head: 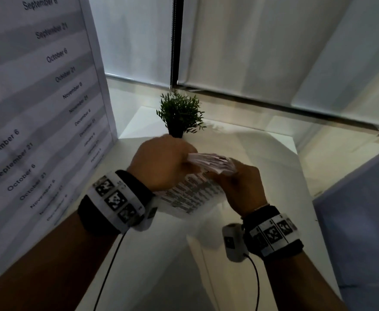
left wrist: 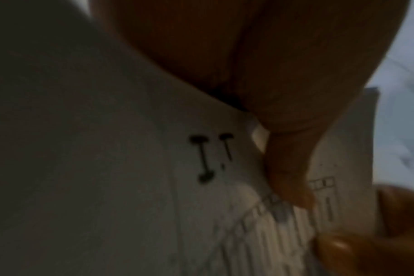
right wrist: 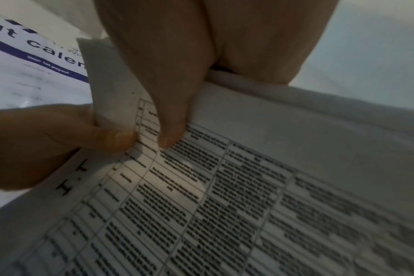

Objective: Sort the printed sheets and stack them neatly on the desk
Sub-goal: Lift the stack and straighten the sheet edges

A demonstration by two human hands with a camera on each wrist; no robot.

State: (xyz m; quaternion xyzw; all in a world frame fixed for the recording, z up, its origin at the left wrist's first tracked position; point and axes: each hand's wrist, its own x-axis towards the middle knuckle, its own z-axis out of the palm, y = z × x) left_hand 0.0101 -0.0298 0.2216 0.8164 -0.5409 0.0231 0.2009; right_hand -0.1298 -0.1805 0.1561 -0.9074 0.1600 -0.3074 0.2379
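Together left hand (head: 161,162), right hand (head: 240,185) pinch printed sheets (head: 190,194), above desk (head: 262,158)

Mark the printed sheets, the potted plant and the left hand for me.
printed sheets (right wrist: 236,196): right wrist view, on the printed table.
potted plant (head: 179,111): head view, on the green leaves.
left hand (head: 161,162): head view, on its back.

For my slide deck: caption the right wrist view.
Both hands pinch the printed sheets at one corner.
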